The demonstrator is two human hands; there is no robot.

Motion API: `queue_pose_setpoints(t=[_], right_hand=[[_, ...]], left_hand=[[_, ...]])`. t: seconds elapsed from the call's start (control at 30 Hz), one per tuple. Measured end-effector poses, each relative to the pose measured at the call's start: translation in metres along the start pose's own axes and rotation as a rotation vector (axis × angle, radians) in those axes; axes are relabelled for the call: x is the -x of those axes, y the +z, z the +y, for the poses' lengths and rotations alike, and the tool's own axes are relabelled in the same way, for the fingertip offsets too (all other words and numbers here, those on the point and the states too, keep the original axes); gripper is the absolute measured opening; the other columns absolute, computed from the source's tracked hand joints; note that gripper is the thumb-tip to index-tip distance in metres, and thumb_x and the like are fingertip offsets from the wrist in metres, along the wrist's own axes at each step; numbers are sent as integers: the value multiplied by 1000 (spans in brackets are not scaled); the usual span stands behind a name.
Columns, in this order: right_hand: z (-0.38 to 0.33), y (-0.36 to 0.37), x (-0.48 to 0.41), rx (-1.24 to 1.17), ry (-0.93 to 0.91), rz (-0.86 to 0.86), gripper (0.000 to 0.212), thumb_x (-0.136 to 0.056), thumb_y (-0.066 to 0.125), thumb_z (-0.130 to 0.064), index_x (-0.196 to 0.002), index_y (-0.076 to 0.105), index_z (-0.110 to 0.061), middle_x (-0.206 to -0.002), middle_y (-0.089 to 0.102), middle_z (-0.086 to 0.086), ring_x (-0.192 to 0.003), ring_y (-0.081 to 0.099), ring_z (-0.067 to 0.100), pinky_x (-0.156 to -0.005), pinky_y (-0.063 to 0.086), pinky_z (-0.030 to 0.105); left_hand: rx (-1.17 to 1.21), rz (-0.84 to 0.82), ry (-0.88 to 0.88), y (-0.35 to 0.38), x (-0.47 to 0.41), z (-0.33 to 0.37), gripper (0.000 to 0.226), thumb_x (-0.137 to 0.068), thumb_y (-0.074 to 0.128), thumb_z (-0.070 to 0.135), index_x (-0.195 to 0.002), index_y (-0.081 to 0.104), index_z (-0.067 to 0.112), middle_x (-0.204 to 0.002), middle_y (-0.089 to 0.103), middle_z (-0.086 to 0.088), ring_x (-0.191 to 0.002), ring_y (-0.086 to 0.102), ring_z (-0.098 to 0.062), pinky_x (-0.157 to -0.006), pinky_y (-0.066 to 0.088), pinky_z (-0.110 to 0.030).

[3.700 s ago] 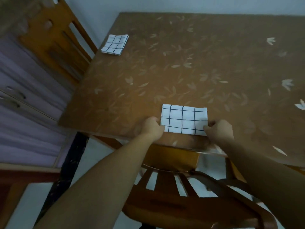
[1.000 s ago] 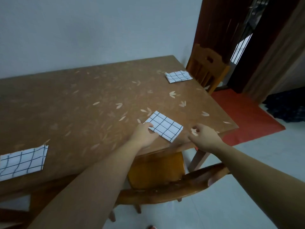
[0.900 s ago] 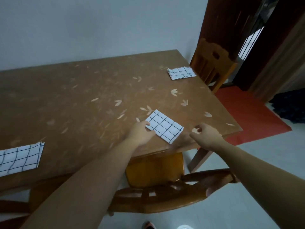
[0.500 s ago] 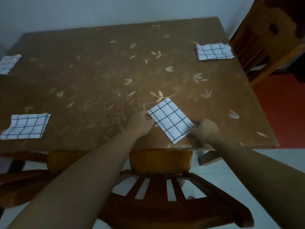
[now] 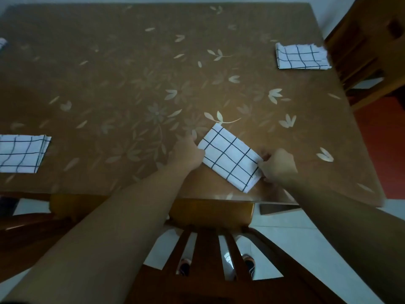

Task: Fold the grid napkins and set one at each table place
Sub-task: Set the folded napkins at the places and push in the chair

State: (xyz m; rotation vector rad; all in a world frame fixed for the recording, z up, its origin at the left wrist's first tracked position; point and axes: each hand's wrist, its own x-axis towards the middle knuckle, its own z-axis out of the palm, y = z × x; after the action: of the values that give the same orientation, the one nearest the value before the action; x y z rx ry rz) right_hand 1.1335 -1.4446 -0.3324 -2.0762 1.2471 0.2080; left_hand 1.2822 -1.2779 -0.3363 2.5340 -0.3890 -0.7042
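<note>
Head view: my left grip (image 5: 188, 152) and right grip (image 5: 277, 165) each pinch an end of the folded napkin (image 5: 229, 157), which lies askew on the counter (image 5: 131, 84) near its front edge. I should turn it square to that edge, then flatten it before releasing.

Centre napkin (image 5: 228, 159) folded, askew; left napkin (image 5: 20, 153), right napkin (image 5: 301, 56) flat.

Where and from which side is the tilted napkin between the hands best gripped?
Pinch its two short ends, from both sides: the napkin lies flat and diagonal, left hand at the upper-left end, right hand at the lower-right.
</note>
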Motion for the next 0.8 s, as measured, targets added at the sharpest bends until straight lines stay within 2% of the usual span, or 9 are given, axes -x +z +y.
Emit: queue_pose_setpoints(t=[0.13,0.2,0.3,0.37,0.47,0.6,0.67,0.73,0.8], right_hand=[[-20,10,-7,-76,-100,-6,9,-87,60,-13,-91,65,-19,-86,62,2,-83,60,22,-69,46,29],[-25,16,-4,-202,-127,5,17,-85,64,-18,-102,61,-19,-95,61,0,-88,58,20,-74,44,29],[-19,21,5,-169,-181,94,31,-86,64,-30,-114,59,-18,-103,62,1,-95,57,21,-80,45,32],[-13,20,15,-117,-155,115,34,-87,62,-44,-110,58,-19,-102,62,1,-94,58,22,-80,48,35],[-8,14,30,16,-74,11,45,-88,53,-59,-98,61,-16,-87,65,3,-78,61,21,-67,48,33],[-7,10,45,140,14,-103,48,-92,50,-56,-90,66,-11,-72,60,0,-63,53,11,-50,30,25],[-3,11,47,82,29,-130,38,-92,56,-47,-85,66,-11,-69,62,1,-61,57,12,-48,35,23],[2,13,53,27,43,-136,32,-90,63,-39,-77,65,-11,-67,66,4,-57,63,16,-49,50,26],[8,15,57,110,28,-122,37,-90,62,-42,-74,67,-9,-65,68,6,-57,66,18,-56,55,30]], left_hand=[[59,21,-69,-5,5,-28,28,-84,69,23,-107,65,6,-102,67,-7,-94,63,-26,-72,47,-32],[54,24,-75,-9,5,-40,20,-83,70,23,-93,69,6,-89,68,-7,-81,64,-23,-61,44,-28],[60,2,-54,-14,10,-50,14,-85,71,24,-84,69,10,-81,66,-4,-69,58,-15,-52,38,-24],[88,-5,-31,-13,12,-52,14,-87,70,27,-86,70,12,-83,67,-4,-74,60,-16,-58,41,-25],[120,-26,20,-10,18,-47,17,-90,67,28,-83,69,12,-83,67,-6,-77,60,-19,-67,43,-26],[125,-34,56,-7,26,-41,17,-93,62,22,-95,72,9,-96,69,-10,-85,60,-20,-74,45,-28],[126,-28,46,-6,27,-43,21,-92,63,22,-106,72,9,-107,70,-9,-95,62,-22,-78,45,-27],[109,-27,42,-6,30,-44,24,-92,64,21,-112,70,9,-113,69,-8,-102,63,-23,-80,45,-26],[96,-26,39,-5,32,-46,28,-92,65,22,-117,68,8,-118,68,-9,-107,62,-23,-81,44,-25]])
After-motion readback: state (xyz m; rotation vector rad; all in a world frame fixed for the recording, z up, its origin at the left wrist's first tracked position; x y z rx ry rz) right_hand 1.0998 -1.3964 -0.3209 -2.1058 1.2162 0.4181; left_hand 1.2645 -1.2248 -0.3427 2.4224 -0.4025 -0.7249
